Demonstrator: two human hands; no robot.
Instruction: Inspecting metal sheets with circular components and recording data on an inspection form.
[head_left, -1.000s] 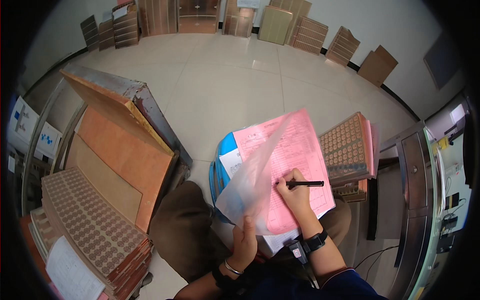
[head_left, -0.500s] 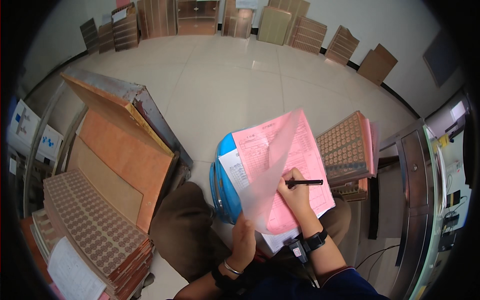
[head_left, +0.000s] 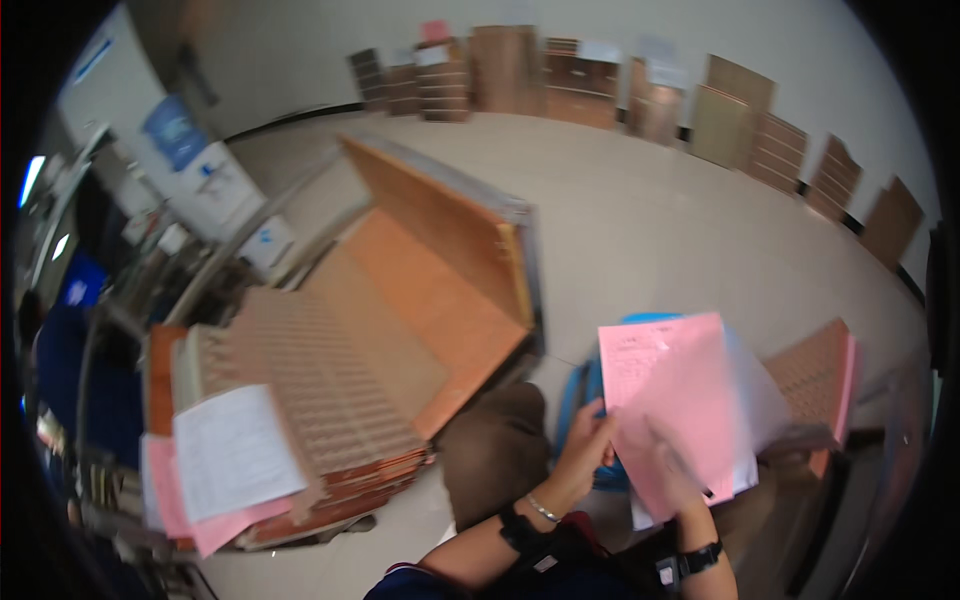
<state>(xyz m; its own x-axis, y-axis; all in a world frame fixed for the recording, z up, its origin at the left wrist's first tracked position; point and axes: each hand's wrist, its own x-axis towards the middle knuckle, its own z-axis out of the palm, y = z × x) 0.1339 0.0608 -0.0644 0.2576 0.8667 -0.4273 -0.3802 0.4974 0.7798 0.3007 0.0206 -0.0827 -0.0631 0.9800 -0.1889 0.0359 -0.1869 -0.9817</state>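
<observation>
Pink printed forms lie over a blue rounded object in front of my knees, whose kind I cannot make out. At the left edge of the forms, my left hand has its fingers closed on the paper. My right hand, smeared by motion, is over the lower part of the pink sheets. The dark end of a pen shows beside its fingers. A thin translucent sheet lifts on the right side. White paper sticks out underneath.
On my left, stacked patterned boards carry a white sheet and pink papers. Behind them an orange hinged panel stands raised. More patterned boards stand at right. Panels lean along the far wall, and a water dispenser stands back left.
My view has swung left, bringing the board stack nearer the middle. My left hand has moved up to the forms' left edge; my right hand is no longer in its writing pose.
</observation>
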